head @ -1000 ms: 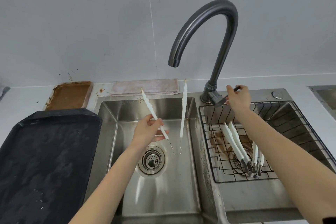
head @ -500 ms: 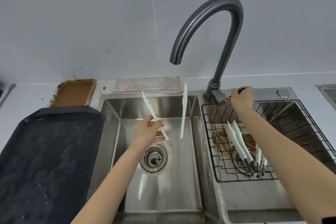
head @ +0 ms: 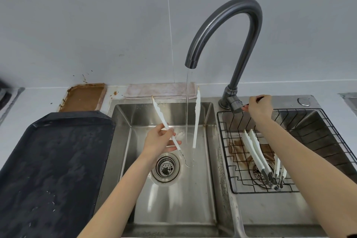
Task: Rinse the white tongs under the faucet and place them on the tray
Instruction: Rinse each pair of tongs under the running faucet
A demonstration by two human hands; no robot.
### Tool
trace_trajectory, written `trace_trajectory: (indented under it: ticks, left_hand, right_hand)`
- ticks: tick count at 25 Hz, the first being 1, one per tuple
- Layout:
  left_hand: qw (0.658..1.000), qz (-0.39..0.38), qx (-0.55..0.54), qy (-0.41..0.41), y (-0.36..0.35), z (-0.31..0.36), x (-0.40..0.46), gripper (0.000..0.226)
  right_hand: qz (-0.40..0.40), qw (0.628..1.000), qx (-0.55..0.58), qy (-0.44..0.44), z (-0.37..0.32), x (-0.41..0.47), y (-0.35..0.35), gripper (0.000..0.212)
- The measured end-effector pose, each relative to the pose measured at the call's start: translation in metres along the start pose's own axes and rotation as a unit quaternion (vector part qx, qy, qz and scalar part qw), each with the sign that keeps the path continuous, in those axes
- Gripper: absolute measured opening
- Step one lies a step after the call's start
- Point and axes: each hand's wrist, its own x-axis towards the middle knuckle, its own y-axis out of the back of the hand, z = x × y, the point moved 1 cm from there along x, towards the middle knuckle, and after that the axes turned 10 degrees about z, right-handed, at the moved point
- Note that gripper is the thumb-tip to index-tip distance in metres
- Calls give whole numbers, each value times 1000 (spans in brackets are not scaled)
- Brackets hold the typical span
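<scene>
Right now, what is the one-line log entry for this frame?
phase: rinse | left hand: holds white tongs open in left basin | right hand: on faucet lever | water: running between arms | tray: no tongs

A dark flat rectangular tray [head: 54, 170] lies on the worktop [head: 32, 100] left of the steel left sink basin [head: 173, 199]. Right of it, a black wire rack [head: 289, 189] sits in the right basin, holding spare white tongs [head: 255, 150]. A grey curved faucet [head: 231, 25] rises behind, between the basins.
</scene>
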Motion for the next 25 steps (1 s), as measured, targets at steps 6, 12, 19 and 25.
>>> trace_trajectory:
  ticks: [6,12,19,25]
  left_hand:
    - [1000,6,-3,4,3,-3,0,15]
    - [999,2,-15,28,3,-9,2,17]
    - [996,-6,8,92,13,-39,11,10]
    - [987,-43,73,134,8,-55,23,24]
  right_hand:
    - [36,999,10,-23,-5,-9,-2,24]
    - [-45,996,75,-18,2,-86,-38,55]
    - [-296,941,91,-135,4,-127,-97,34]
    - [-296,946,47,-121,8,-133,-103,27]
